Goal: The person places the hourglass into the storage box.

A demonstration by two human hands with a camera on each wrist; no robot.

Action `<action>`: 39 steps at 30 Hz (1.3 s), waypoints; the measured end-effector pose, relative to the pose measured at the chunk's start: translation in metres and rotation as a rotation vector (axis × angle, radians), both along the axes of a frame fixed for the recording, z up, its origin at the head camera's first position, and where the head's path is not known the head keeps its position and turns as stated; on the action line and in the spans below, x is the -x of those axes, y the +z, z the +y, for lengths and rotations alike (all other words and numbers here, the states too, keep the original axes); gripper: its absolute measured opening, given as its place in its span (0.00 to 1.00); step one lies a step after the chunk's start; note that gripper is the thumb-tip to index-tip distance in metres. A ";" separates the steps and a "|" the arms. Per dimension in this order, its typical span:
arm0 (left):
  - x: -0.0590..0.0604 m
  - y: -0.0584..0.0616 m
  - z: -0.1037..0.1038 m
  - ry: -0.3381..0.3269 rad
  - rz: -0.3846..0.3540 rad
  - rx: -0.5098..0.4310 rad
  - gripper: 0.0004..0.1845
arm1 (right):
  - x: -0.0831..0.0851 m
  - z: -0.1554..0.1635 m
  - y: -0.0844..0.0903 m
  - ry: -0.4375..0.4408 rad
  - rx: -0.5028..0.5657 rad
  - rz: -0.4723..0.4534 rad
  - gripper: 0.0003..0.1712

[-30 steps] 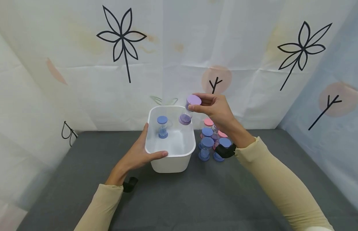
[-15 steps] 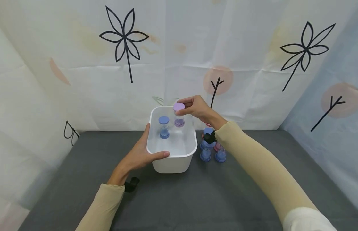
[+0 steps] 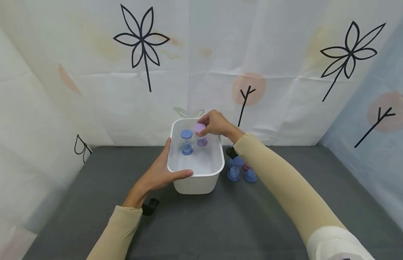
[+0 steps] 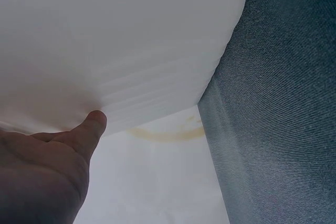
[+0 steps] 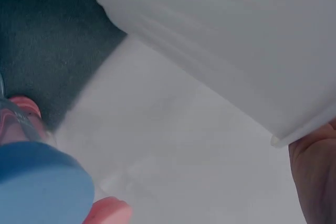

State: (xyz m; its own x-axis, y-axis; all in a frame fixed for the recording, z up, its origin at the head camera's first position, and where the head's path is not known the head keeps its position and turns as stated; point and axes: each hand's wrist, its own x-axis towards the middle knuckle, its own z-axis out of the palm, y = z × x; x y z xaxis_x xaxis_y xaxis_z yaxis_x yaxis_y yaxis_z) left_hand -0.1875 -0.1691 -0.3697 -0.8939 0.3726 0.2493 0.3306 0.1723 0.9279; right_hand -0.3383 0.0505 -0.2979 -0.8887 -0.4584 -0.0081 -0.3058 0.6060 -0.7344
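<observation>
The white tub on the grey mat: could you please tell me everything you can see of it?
The white tub looks like smooth plastic, rectangular with rounded corners and a rolled rim, upright on the grey mat. A blue sand timer stands inside; the right hand holds a purple sand timer beside it. The left hand grips the near-left rim, thumb over the edge.

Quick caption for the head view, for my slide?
Right hand sets a purple-capped sand timer beside a blue one in the white bin; left hand steadies it.
</observation>
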 end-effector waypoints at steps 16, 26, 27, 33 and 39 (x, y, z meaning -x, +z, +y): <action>0.000 0.000 0.001 0.017 0.002 0.026 0.66 | -0.002 -0.012 -0.002 0.020 -0.266 0.161 0.32; 0.001 -0.001 0.005 -0.005 -0.008 0.000 0.66 | 0.000 -0.011 -0.006 0.010 -0.292 0.176 0.33; 0.001 -0.001 0.005 -0.007 -0.007 -0.003 0.66 | -0.001 -0.010 -0.005 0.006 -0.290 0.178 0.34; 0.001 -0.001 0.005 0.003 -0.002 0.007 0.66 | -0.006 0.002 0.006 0.000 -0.209 0.159 0.33; -0.001 0.000 0.001 0.035 -0.008 0.024 0.67 | -0.022 0.029 0.026 0.024 0.000 0.112 0.31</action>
